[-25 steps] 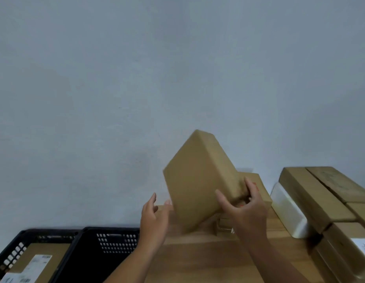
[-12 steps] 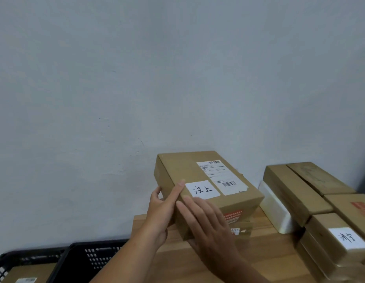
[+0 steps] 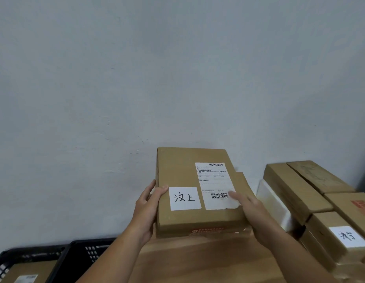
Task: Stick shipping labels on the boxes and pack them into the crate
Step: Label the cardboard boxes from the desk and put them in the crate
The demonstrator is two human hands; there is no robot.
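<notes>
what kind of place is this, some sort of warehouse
Probably a small parcel packing station: a cardboard box bearing a barcoded shipping label, more boxes stacked at the right of a wooden table, and black plastic crates at the left.

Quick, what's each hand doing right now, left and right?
Left hand: grips the left edge of the box, thumb on top.
Right hand: open, straight fingers pressing on the shipping label.
</notes>
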